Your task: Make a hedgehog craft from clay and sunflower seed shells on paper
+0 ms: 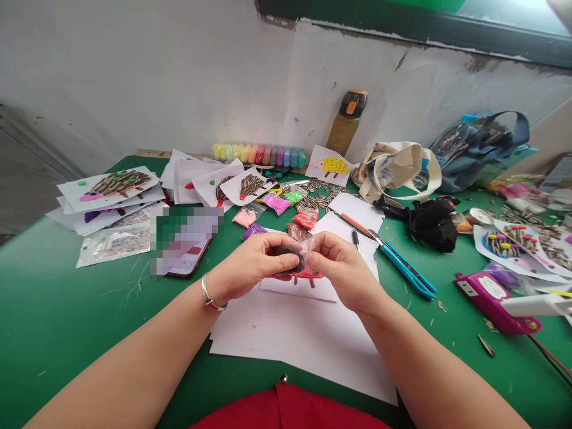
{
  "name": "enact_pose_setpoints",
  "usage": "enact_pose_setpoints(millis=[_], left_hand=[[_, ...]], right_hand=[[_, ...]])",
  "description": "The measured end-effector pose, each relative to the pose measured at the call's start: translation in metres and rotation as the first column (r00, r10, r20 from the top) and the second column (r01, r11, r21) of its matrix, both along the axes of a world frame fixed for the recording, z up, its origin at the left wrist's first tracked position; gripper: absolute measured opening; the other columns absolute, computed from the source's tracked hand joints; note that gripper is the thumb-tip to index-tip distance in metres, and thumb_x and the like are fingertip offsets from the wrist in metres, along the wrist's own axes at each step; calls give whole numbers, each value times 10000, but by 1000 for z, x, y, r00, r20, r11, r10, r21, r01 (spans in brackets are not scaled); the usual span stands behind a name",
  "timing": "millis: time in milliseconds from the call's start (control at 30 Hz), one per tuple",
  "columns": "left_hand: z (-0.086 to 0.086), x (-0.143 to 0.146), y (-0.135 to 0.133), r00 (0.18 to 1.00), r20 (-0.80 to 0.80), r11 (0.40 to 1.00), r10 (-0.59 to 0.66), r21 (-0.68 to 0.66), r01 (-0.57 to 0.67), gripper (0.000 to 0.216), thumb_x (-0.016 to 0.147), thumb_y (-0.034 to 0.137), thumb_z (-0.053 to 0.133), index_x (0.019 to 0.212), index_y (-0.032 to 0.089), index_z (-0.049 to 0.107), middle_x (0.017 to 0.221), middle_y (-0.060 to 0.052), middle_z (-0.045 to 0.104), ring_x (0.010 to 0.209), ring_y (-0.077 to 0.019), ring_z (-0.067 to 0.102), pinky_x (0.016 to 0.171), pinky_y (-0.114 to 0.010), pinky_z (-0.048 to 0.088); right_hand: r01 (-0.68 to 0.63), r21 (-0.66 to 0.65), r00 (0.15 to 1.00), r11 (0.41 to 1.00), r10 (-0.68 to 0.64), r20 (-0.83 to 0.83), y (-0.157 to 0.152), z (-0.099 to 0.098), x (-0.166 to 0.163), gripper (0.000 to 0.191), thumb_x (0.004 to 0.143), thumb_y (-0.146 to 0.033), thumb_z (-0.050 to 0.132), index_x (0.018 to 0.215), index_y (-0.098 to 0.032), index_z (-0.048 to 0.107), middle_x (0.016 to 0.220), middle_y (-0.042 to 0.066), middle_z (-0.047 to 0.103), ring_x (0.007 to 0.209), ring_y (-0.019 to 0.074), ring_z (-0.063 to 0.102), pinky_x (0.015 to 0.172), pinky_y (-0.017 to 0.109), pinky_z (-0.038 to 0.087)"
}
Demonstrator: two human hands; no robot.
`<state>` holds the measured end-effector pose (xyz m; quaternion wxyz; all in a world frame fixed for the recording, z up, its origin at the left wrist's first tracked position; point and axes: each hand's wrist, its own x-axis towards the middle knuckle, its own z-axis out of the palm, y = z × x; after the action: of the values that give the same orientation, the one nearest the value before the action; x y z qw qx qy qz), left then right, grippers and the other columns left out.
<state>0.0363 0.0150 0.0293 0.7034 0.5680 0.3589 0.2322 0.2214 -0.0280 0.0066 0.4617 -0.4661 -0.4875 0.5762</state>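
My left hand point(250, 265) and my right hand point(342, 268) meet over the middle of the table, both gripping a small clear plastic packet of dark brown clay point(291, 256). Beneath them lies a white sheet with a red clay figure point(308, 277), mostly hidden by my fingers, on top of a stack of blank white paper point(304, 339). A silver bracelet point(209, 295) circles my left wrist. Small bags of pink, purple, green and red clay point(277, 205) lie just beyond my hands.
Hedgehog pictures on paper point(111, 187) pile up at the left, a phone point(187, 265) beside them. A blue utility knife point(404, 265), pen, black object point(431, 220), bags, bottle point(346, 122), sunflower seeds and a pink device point(496, 301) crowd the right. Clay row point(259, 155) lines the wall.
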Motion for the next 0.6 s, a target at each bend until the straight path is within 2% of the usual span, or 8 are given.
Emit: enact_pose_setpoints(millis=[100, 200, 267, 400, 500, 600], left_hand=[[1, -1, 0, 1000, -1, 999, 5, -35, -5, 202, 803, 250, 726, 974, 148, 688, 942, -51, 647, 809, -159, 632, 704, -281, 524], [0, -1, 1, 999, 33, 999, 29, -31, -28, 159, 804, 232, 716, 925, 134, 683, 881, -44, 634, 768, -142, 604, 669, -262, 486], [0, -1, 1, 998, 57, 998, 40, -58, -37, 133, 811, 224, 703, 905, 133, 676, 849, -35, 624, 744, -130, 584, 663, -262, 467], [0, -1, 1, 995, 78, 993, 60, -111, -51, 129, 815, 240, 702, 890, 142, 664, 829, -22, 609, 740, -125, 570, 649, -257, 446], [0, -2, 1, 995, 85, 991, 58, -128, -47, 138, 811, 250, 714, 884, 147, 657, 815, -8, 592, 721, -113, 554, 633, -245, 440], [-1, -2, 1, 995, 83, 990, 53, -133, -41, 145, 816, 262, 714, 893, 154, 657, 819, -5, 590, 725, -113, 555, 627, -235, 439]], right_hand=[[20, 36, 1000, 999, -21, 16, 0, -1, 2, 147, 835, -291, 660, 861, -219, 534, 742, -42, 535, 614, 106, 493, 523, 240, 421], [82, 152, 980, 985, -107, 165, -1, -2, 4, 167, 835, -259, 665, 877, -240, 504, 761, -44, 512, 646, 115, 495, 561, 250, 431], [94, 302, 940, 949, -185, 287, -2, -1, 4, 141, 839, -222, 654, 841, -238, 514, 789, -26, 523, 706, 131, 516, 640, 279, 461], [-28, 551, 867, 834, -254, 429, -4, 2, 5, 98, 869, -152, 592, 816, -234, 582, 860, 20, 582, 823, 168, 560, 747, 323, 493], [-51, 605, 842, 794, -292, 454, -4, 3, 5, 138, 894, -141, 559, 854, -239, 648, 897, 41, 610, 854, 176, 593, 744, 324, 521], [-20, 561, 829, 827, -301, 472, -3, 2, 4, 147, 896, -189, 581, 910, -261, 709, 928, 52, 630, 859, 191, 620, 697, 321, 547]])
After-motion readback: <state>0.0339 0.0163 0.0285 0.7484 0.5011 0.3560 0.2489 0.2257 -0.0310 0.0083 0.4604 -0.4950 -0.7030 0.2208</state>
